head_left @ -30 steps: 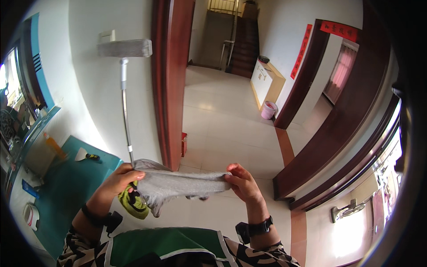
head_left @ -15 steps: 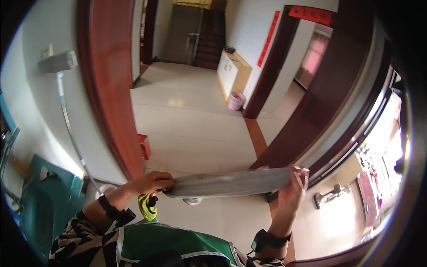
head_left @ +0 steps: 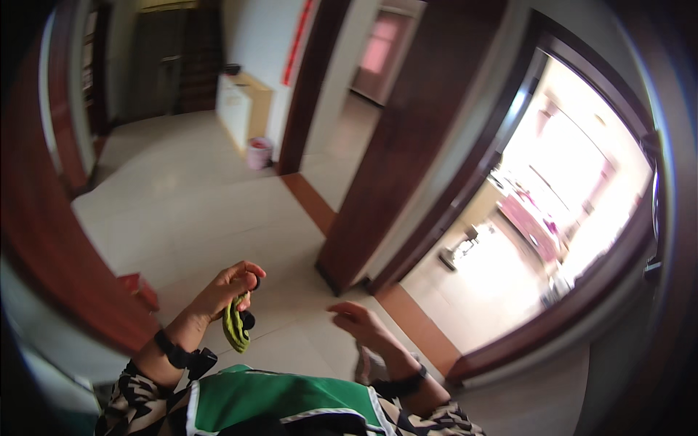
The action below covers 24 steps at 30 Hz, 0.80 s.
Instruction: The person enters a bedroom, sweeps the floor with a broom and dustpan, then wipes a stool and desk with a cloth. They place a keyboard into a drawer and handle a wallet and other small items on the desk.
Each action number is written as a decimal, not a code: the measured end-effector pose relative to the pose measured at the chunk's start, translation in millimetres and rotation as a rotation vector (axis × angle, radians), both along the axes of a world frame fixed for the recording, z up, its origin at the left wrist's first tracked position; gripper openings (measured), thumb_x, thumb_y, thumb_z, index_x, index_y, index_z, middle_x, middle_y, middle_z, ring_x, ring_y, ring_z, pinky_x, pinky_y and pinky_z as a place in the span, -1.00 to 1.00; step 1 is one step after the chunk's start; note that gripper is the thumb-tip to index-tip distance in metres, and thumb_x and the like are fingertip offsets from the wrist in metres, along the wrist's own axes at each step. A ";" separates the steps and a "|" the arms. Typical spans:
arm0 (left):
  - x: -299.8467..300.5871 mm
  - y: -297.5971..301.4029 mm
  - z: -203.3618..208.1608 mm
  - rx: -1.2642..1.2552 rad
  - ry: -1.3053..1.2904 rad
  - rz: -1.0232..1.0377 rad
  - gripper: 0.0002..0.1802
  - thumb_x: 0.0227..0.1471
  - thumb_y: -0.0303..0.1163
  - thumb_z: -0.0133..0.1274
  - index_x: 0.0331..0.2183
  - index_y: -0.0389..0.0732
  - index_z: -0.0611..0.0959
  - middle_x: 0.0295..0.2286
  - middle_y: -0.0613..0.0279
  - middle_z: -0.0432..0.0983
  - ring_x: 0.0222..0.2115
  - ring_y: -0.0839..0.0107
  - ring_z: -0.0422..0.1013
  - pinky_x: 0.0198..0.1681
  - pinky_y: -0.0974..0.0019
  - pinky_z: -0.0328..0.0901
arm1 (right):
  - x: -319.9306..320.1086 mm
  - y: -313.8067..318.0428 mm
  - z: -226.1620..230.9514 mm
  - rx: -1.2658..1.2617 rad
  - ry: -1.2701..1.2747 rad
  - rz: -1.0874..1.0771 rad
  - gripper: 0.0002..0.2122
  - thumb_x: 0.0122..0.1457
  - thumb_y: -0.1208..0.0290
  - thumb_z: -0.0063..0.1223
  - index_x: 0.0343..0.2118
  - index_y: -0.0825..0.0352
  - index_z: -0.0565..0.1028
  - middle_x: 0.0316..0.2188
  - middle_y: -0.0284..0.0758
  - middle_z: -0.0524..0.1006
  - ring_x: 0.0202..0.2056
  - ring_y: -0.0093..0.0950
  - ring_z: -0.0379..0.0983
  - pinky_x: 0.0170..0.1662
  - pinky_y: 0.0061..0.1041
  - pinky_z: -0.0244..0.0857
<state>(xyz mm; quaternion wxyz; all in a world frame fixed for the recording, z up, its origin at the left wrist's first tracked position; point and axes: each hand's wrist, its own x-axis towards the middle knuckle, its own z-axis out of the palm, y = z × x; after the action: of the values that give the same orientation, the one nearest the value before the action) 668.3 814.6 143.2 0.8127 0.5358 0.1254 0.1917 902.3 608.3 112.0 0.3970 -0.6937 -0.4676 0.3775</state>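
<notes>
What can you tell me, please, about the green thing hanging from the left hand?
The green thing is a small yellow-green object with a dark edge, soft-looking, maybe cloth or a strap; blur hides its exact kind. It hangs limp and roughly upright below the left hand, whose fingers pinch its top; small dark parts show beside it. It dangles above the pale tiled floor, in front of the person's green top. The right hand stays apart from it.

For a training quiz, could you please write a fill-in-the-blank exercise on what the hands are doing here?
1. The left hand holds a small ____ cloth.
2. The right hand is ____, with nothing gripped.
3. Each wrist wears a ____ band.
4. A pink bin stands on the ____.

Missing words: green; open; black; floor
</notes>
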 end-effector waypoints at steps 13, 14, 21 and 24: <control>133.5 5.6 -1.9 -0.219 -0.242 -0.165 -0.45 0.07 -0.08 -0.10 -0.02 -0.25 0.29 -0.47 0.31 0.33 -0.35 0.50 0.36 -0.19 0.40 0.24 | -16.0 39.4 7.2 0.274 0.007 -0.319 -0.74 0.10 0.30 -0.03 -0.30 0.43 0.39 -0.48 -0.32 0.33 -0.40 -0.54 0.29 -0.29 -0.55 0.22; 139.5 7.8 -9.5 -0.309 -0.196 -0.176 -0.43 0.07 -0.03 -0.12 -0.02 -0.25 0.29 -0.48 0.31 0.34 -0.34 0.51 0.36 -0.18 0.40 0.24 | -13.6 35.4 7.7 0.329 0.113 -0.408 -0.75 0.14 0.30 -0.07 -0.31 0.43 0.38 -0.52 -0.34 0.31 -0.41 -0.55 0.27 -0.31 -0.56 0.21; 183.9 23.9 -41.9 -0.179 -0.064 -0.066 -0.58 0.13 -0.01 -0.24 -0.29 -0.19 0.45 -0.49 0.41 0.35 -0.52 0.66 0.23 -0.44 0.57 0.14 | 34.4 -1.2 9.3 0.333 -0.183 -0.613 -0.69 0.09 0.34 0.02 -0.67 0.47 0.37 -0.58 -0.37 0.26 -0.55 -0.63 0.18 -0.50 -0.59 0.10; 210.3 19.3 -42.3 0.038 -0.095 -0.021 -0.57 0.14 -0.01 -0.27 -0.29 -0.18 0.46 -0.48 0.39 0.35 -0.48 0.63 0.25 -0.36 0.54 0.17 | 59.4 -21.0 0.9 0.330 -0.102 -0.623 -0.73 0.02 0.36 0.11 -0.65 0.47 0.41 -0.57 -0.42 0.26 -0.55 -0.65 0.17 -0.49 -0.61 0.09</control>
<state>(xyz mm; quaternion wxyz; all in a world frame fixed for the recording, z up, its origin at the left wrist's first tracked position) 878.6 833.8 100.9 0.8095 0.5426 0.0774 0.2106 961.7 587.3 112.9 0.5759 -0.7475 -0.3076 0.1226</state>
